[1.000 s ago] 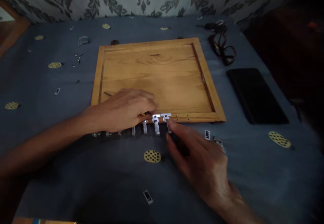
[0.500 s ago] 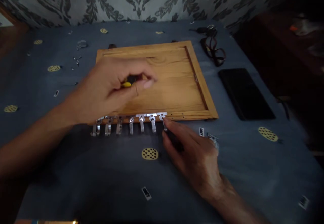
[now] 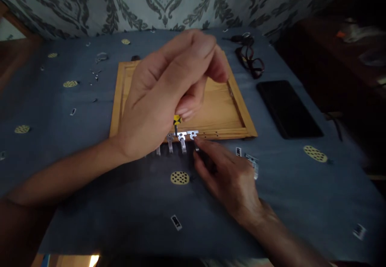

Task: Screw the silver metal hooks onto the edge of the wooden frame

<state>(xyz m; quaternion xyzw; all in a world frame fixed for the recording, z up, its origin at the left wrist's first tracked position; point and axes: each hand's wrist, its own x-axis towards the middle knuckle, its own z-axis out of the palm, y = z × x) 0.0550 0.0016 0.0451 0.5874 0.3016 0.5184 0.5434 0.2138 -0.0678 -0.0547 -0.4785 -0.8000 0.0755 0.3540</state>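
Observation:
A yellow and black screwdriver point(image 3: 177, 120) is gripped in my left hand point(image 3: 169, 86), which is curled around its mostly hidden handle. Its shaft points down to the row of T-shaped metal brackets point(image 3: 182, 138) along the near edge of a framed wooden panel point(image 3: 217, 110). Just right of the shaft tip, my right hand point(image 3: 230, 176) pinches the rightmost metal bracket point(image 3: 192, 133) against that edge. Brackets farther left are mostly covered by my left hand and wrist. Bare screw holes show in the edge right of the pinched bracket.
On the right lie a black phone point(image 3: 288, 108), eyeglasses point(image 3: 250, 62) and keys point(image 3: 243, 39). Small screws point(image 3: 96, 75) and a loose metal piece point(image 3: 101, 56) are at the left. Another metal piece point(image 3: 252, 164) rests beside my right hand on the patterned blue cloth point(image 3: 135, 210).
My left hand has moved right and come closer to the camera, and the screwdriver now points down at the brackets. My right hand keeps its pinch. The view has shifted slightly.

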